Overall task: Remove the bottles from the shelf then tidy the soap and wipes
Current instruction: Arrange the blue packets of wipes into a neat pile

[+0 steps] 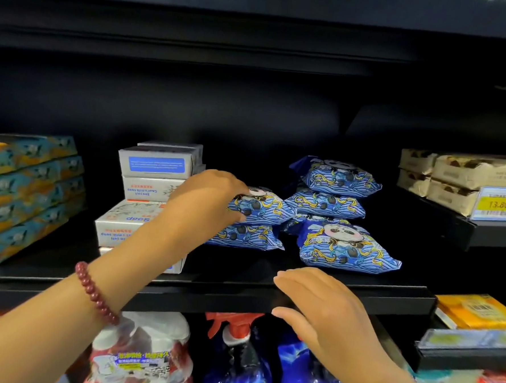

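Observation:
On the black shelf (239, 291) lie several blue wipes packs with a panda print. My left hand (207, 197) grips the top pack (260, 205) of a two-pack stack; the lower pack (249, 237) lies under it. Another stack (331, 193) stands behind to the right, and one pack (346, 247) lies in front of it. White soap boxes (147, 202) are piled to the left, partly behind my left forearm. My right hand (324, 311) hovers flat with straight fingers over the shelf's front edge, holding nothing.
Blue-orange flat boxes (26, 195) are stacked at the far left. Beige packets (454, 180) and a yellow price tag (498, 205) sit on a shelf at the right. Below stand spray bottles (235, 359) and a white bottle (141, 356). Orange packs (475, 313) lie lower right.

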The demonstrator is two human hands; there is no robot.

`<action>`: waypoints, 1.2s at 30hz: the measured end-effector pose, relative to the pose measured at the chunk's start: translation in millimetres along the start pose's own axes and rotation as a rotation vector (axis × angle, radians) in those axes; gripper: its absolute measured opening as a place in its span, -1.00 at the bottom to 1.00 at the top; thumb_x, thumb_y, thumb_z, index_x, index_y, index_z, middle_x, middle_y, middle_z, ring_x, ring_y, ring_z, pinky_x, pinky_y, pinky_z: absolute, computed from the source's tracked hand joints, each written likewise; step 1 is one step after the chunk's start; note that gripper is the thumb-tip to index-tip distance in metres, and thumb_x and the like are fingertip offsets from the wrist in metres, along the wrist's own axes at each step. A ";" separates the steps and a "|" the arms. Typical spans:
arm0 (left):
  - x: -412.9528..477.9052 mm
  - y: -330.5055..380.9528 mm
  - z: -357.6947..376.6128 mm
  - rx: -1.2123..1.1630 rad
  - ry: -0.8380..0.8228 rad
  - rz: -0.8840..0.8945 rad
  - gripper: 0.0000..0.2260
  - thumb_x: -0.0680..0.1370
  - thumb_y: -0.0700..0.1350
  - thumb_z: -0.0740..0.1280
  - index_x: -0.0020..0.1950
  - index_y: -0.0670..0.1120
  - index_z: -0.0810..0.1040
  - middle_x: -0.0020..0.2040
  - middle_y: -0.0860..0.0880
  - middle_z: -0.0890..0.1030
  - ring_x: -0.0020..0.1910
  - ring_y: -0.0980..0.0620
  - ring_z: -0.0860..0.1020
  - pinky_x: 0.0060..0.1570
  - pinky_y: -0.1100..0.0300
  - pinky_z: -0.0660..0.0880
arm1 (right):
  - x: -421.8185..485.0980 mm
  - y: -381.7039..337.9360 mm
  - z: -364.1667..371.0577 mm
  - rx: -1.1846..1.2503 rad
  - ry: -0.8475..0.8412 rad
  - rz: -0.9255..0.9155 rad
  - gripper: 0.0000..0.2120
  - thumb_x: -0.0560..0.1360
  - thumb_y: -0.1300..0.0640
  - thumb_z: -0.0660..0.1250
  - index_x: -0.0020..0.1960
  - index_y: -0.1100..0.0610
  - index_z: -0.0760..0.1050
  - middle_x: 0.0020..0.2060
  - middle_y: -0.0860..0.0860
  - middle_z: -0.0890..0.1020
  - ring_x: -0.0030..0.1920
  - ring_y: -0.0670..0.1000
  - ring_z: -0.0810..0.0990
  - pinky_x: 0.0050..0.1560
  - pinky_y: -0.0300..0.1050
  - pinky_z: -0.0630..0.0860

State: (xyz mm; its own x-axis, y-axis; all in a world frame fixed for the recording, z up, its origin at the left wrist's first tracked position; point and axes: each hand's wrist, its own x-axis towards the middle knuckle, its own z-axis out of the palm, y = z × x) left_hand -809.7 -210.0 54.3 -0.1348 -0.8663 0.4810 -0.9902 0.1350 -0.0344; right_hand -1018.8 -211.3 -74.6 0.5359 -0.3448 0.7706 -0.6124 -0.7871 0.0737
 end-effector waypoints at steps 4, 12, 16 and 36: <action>3.1 3.8 -2.7 0.061 -0.080 -0.077 -0.60 0.58 -0.02 0.30 0.41 0.00 0.39 0.30 -0.02 0.49 0.27 -0.05 0.44 0.20 0.07 0.43 | -0.8 -0.2 -0.5 0.033 -0.028 0.014 -0.67 0.47 -0.10 0.21 0.11 0.05 0.54 0.02 -0.12 0.62 0.05 -0.10 0.57 0.01 -0.24 0.53; -14.5 4.5 10.8 0.172 0.223 0.011 -0.75 0.51 -0.10 0.38 0.17 -0.12 0.57 0.06 -0.06 0.61 0.08 -0.11 0.54 -0.11 0.01 0.55 | 2.2 1.8 -9.8 0.172 0.034 0.049 -0.66 0.49 -0.09 0.27 0.11 0.10 0.59 0.04 -0.10 0.62 0.10 -0.11 0.55 0.09 -0.21 0.50; -44.6 11.1 31.4 -0.117 0.450 0.169 -0.76 0.43 0.02 0.31 -0.10 -0.12 0.66 -0.16 -0.01 0.67 -0.15 -0.07 0.63 -0.26 0.11 0.58 | 15.8 25.9 -39.2 0.196 0.223 0.259 -0.65 0.43 -0.07 0.33 0.10 0.12 0.59 0.03 -0.10 0.60 0.10 -0.09 0.54 0.16 -0.27 0.40; -79.5 17.5 67.5 -0.286 0.218 -0.020 -0.65 0.46 0.20 0.15 -0.19 0.07 0.68 -0.23 0.17 0.66 -0.19 0.09 0.63 -0.36 0.15 0.55 | 47.7 69.2 -68.2 0.140 -0.468 0.482 -0.12 0.17 -0.22 0.51 0.40 0.02 0.33 0.10 -0.20 0.36 0.16 -0.19 0.30 0.09 -0.40 0.22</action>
State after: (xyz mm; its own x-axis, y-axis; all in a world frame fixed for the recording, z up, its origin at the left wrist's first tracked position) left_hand -818.7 -171.2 -43.7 -0.0739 -0.7515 0.6556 -0.9386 0.2746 0.2090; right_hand -1075.3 -247.4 10.5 0.4365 -0.8329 0.3402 -0.7815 -0.5383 -0.3153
